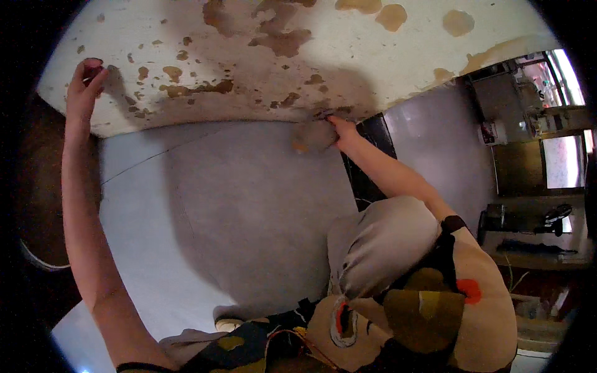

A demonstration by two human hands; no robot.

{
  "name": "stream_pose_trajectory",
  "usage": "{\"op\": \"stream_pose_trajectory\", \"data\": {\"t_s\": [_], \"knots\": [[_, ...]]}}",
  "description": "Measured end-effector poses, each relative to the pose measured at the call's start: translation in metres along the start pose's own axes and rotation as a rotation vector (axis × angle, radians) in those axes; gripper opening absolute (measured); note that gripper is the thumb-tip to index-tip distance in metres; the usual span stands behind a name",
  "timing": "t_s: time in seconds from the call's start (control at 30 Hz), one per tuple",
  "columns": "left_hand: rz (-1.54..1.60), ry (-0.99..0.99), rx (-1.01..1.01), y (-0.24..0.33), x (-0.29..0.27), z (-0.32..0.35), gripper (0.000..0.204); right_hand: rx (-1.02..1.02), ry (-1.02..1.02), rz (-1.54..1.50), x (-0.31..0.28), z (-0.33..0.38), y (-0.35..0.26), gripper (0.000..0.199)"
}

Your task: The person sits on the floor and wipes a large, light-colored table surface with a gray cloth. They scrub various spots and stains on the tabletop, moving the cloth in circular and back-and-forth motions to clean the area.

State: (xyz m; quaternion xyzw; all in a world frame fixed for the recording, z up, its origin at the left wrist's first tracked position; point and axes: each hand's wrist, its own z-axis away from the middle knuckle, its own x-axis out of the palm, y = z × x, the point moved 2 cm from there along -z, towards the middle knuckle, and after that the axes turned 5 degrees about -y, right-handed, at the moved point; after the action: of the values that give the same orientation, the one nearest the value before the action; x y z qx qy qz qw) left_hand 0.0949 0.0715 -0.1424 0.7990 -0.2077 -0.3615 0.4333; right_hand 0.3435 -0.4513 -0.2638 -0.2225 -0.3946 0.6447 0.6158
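Note:
My left hand [84, 90] is raised at the far left over a white tabletop [348, 56] spotted with brown wet patches. Its fingers curl around a small dark reddish thing [93, 64] whose kind does not show. At the tabletop's near edge, my right hand [343, 129] is closed, fingertips pinched together. Beside it hangs a blurred, greyish see-through round thing [314, 135] with an orange tint low down. It seems to be in the right hand's grip, but its kind is too smeared to tell.
Brown puddles [280, 40] cover much of the tabletop. Below lies a grey tiled floor [261, 205] with a black strip [367, 180] crossing it. A brown round-edged piece [46, 205] stands at the left. Shelves [528, 168] with assorted items line the right side.

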Motion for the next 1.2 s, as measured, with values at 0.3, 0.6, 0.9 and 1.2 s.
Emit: {"op": "stream_pose_trajectory", "data": {"t_s": [0.3,0.6,0.9,1.2], "knots": [[-0.002,-0.033,0.041,0.005,-0.009,0.002,0.024,-0.115,-0.047,-0.101,0.001,0.022,-0.042,0.031],[-0.074,-0.025,-0.019,0.018,0.001,0.006,0.025,-0.225,-0.077,-0.131,-0.009,0.009,-0.041,0.034],[-0.065,-0.006,-0.066,0.023,0.006,0.011,0.035,-0.108,-0.138,0.101,0.064,0.052,-0.034,0.032],[-0.051,-0.114,-0.075,0.019,0.007,0.023,0.038,-0.301,-0.145,-0.082,-0.022,0.050,-0.078,0.038]]}}
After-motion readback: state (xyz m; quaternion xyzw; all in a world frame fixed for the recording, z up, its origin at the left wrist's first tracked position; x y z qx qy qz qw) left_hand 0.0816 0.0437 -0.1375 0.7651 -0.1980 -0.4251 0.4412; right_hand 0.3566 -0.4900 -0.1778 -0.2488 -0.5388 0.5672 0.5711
